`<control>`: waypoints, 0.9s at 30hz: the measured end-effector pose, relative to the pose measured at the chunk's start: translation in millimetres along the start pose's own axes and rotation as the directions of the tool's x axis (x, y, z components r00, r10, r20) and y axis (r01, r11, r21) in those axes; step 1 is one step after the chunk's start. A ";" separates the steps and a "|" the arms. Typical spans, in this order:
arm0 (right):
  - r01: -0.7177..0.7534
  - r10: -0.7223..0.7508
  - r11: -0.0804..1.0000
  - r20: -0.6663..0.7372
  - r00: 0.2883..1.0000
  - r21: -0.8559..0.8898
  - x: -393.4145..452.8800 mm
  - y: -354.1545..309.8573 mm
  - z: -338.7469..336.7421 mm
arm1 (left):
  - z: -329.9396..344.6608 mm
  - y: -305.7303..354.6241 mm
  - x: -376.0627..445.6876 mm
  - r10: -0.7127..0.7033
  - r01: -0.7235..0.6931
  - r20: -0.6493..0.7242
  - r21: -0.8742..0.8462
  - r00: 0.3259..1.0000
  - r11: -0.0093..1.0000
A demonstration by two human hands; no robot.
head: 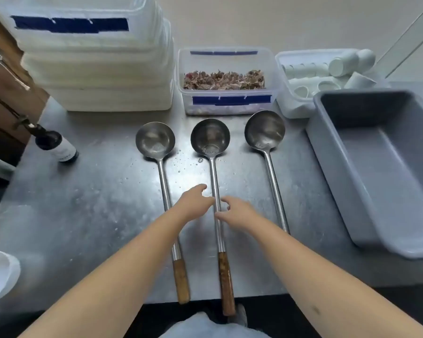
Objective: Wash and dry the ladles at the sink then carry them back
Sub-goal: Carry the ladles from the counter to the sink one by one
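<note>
Steel covers the desk (83, 215), and three long steel ladles lie on it side by side, bowls away from the person and facing up. The left ladle (160, 167) and the middle ladle (214, 172) have wooden grips that reach the near edge of the desk; the right ladle (270, 162) runs under the right forearm, so its grip is hidden. Water drops dot the steel between the bowls. The left hand (193, 203) and the right hand (237, 211) meet at the shaft of the middle ladle, fingers loosely curled on either side of it; whether they actually pinch it I cannot tell. Behind the bowls stand a stack of white tubs (95, 57), a clear box of dried flakes (226, 80) and a box of small white cups (327, 69). A grey bin (332, 167) sits at the right, a dark bottle (56, 146) at the left.
</note>
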State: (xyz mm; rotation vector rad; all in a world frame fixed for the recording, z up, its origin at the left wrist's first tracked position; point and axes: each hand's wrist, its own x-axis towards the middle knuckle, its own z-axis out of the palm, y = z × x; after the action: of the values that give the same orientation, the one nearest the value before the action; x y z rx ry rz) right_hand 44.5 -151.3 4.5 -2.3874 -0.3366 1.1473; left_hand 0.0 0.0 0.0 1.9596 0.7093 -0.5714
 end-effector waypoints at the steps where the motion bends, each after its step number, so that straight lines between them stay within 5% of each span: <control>1: -0.040 0.041 0.998 -0.002 0.999 0.044 5.0 -0.7 3.2 | 0.3 0.6 5.5 -0.024 0.025 0.022 -0.041 0.999 0.999; 8: -0.189 0.215 0.926 -0.046 0.976 0.328 44.3 10.8 31.9 | 11.3 0.3 49.9 -0.122 0.131 0.046 -0.408 0.991 0.904; 13: -0.191 0.225 0.929 -0.074 0.972 0.316 48.5 6.2 34.7 | 16.4 4.8 69.7 -0.138 0.125 -0.011 -0.348 0.990 0.929; 17: -0.154 0.186 0.926 -0.060 0.981 0.344 49.3 5.2 37.5 | 16.4 3.3 79.7 -0.092 0.128 0.108 -0.406 0.990 0.905; 27: -0.147 0.194 0.680 0.017 0.981 0.718 26.0 18.1 30.3 | 18.2 17.8 73.9 -0.059 0.205 0.289 -0.507 0.956 0.837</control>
State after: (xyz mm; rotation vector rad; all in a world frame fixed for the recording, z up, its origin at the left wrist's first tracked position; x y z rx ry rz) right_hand 37.2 -147.1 -38.5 -1.7518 0.3315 1.0226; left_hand 63.8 -5.0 -44.9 1.2932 0.7444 -0.6254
